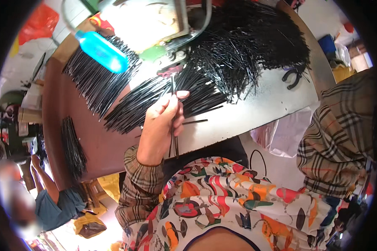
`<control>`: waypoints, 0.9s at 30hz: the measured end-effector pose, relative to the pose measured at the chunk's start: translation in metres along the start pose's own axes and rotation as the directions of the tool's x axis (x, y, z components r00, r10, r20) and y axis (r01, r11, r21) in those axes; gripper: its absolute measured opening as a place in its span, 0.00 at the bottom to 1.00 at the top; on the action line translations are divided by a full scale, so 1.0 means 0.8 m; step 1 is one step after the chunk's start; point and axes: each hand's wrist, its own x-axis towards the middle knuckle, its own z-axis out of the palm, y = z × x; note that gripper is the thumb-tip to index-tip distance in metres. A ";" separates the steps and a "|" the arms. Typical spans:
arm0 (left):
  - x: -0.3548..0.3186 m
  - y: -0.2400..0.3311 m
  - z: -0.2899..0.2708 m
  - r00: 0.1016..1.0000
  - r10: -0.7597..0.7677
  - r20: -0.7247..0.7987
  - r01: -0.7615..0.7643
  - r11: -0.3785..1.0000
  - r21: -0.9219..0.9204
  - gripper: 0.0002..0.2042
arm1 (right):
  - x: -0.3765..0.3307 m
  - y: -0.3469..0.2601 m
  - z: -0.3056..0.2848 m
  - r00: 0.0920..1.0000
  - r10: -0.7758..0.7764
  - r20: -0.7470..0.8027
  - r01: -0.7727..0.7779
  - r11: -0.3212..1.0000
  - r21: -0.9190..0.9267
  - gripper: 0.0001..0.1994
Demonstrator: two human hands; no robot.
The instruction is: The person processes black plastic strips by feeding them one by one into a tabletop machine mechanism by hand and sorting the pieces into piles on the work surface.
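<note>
My left hand (160,119) is closed around a couple of thin black rods (176,144), held upright in the picture. Their lower ends stick out below my fingers, and their upper ends reach the reddish working part (170,71) of a brightly lit machine (148,23). Whether the tips touch that part is lost in the glare. Just behind the hand lies a loose bundle of black rods (134,104), with a single rod (195,121) beside my fingers. On the right a checked sleeve (337,138) shows, but my right hand is out of view.
A large heap of black rods (255,37) covers the table's far right, with black-handled pliers (293,77) beside it. More bundles lie at left (98,79) and near left (73,146). A blue lamp-like tube (102,51) hangs over the table. Another person (56,201) sits at far left.
</note>
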 end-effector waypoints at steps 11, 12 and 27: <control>-0.011 0.002 0.015 0.999 -0.022 -0.048 0.027 0.994 0.102 0.14 | 0.001 0.001 -0.048 0.995 -0.001 -0.103 -0.029 0.955 -0.295 0.16; -0.011 0.003 0.016 0.999 -0.033 -0.039 0.037 0.994 0.107 0.14 | 0.007 0.002 -0.048 0.995 -0.009 -0.095 -0.021 0.950 -0.312 0.16; 0.003 0.008 0.027 0.989 0.129 -0.074 -0.130 0.992 -0.008 0.16 | 0.038 -0.007 -0.086 0.990 -0.097 -0.102 0.011 0.778 -0.628 0.12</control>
